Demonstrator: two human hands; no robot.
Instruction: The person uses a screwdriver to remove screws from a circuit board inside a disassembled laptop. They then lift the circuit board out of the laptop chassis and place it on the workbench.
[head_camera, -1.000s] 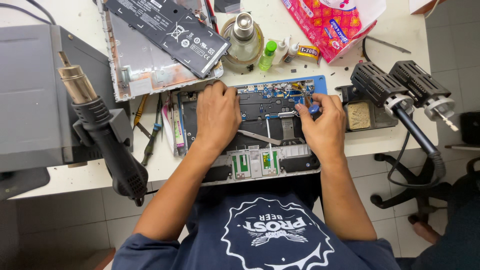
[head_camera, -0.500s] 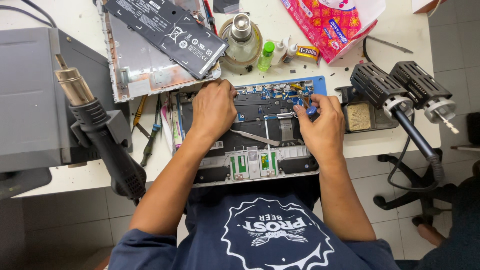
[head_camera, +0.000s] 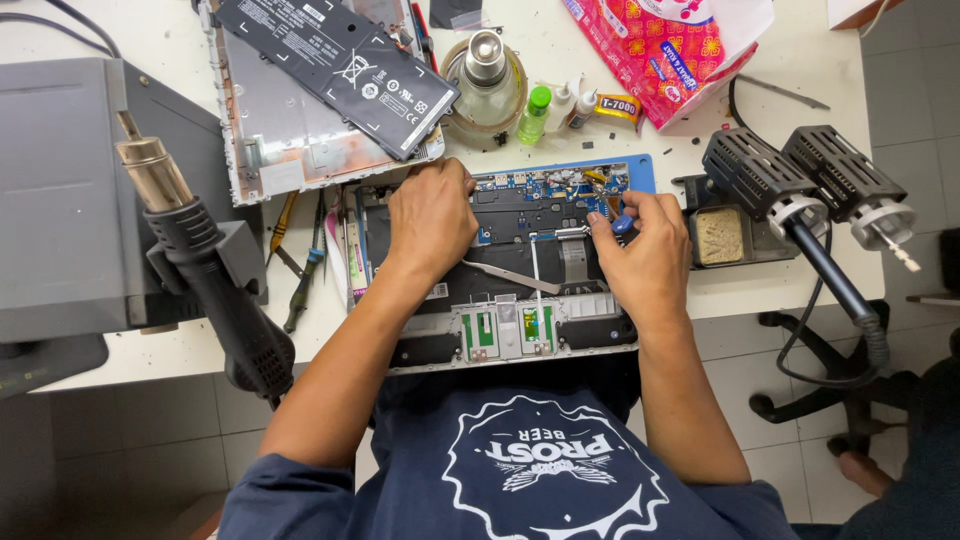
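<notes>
Head view: my left hand (head_camera: 432, 215) presses flat on the opened laptop chassis (head_camera: 500, 260) at the bench edge, steadying it; my right hand (head_camera: 645, 250) pinches a blue-handled screwdriver (head_camera: 621, 222) over its board.

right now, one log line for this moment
left hand: resting on open laptop | right hand: shut on blue-handled screwdriver
</notes>
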